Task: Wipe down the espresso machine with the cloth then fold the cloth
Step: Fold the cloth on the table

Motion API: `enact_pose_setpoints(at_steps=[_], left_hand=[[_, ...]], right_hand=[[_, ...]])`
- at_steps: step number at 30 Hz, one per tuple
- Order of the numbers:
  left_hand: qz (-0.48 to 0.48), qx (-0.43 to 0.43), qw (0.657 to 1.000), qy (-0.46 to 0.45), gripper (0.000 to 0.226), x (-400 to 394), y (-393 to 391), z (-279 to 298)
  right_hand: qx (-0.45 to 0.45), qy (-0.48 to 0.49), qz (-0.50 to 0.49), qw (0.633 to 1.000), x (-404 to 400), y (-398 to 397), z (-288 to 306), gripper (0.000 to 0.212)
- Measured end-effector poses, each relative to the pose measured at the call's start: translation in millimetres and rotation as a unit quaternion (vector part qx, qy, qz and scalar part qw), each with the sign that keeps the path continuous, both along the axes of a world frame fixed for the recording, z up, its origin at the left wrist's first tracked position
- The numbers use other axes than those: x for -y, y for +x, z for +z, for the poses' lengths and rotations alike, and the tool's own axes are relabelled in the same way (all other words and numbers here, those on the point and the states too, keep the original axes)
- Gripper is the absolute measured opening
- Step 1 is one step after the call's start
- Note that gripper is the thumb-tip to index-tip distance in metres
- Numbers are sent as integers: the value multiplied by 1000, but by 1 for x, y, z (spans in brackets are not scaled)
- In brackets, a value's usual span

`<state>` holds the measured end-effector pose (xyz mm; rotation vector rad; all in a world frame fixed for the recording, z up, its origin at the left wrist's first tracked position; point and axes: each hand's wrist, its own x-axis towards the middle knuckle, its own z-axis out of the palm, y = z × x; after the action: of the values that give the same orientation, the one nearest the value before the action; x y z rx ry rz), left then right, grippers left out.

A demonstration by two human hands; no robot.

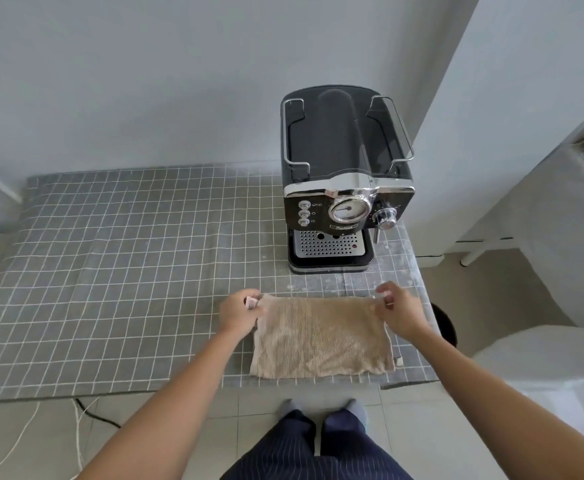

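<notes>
Beige cloth (321, 337) pinched by left hand (240, 315), right hand (401, 311); espresso machine (342, 188) behind, apparently apart.

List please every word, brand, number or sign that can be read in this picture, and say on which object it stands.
Nameplate under the round gauge of the espresso machine: a brand word, too blurred to read.
Small symbols beside the three buttons: too small to tell.
Cloth, checked table cover: no text.

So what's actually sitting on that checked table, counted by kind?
Espresso machine: 1
Cloth: 1, beige, flat, far corners pinched by the left hand and right hand
Total: 2
</notes>
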<state>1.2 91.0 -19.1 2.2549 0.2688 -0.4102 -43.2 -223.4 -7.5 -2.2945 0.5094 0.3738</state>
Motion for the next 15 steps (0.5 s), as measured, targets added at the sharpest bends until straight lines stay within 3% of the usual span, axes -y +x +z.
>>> enact_pose_setpoints(at_steps=[3, 6, 10, 15], left_hand=[[-11, 79, 994, 78, 44, 28, 4, -5], [-147, 167, 971, 91, 41, 69, 8, -6], [-347, 165, 919, 91, 46, 127, 10, -17], [-453, 141, 872, 118, 51, 176, 6, -43]], right_hand=[[9, -49, -87, 995, -6, -17, -13, 38], [-31, -77, -147, 986, -6, -48, -19, 38], [-88, -72, -122, 986, -10, -78, -20, 35], [-98, -38, -118, 987, -19, -82, -22, 36]])
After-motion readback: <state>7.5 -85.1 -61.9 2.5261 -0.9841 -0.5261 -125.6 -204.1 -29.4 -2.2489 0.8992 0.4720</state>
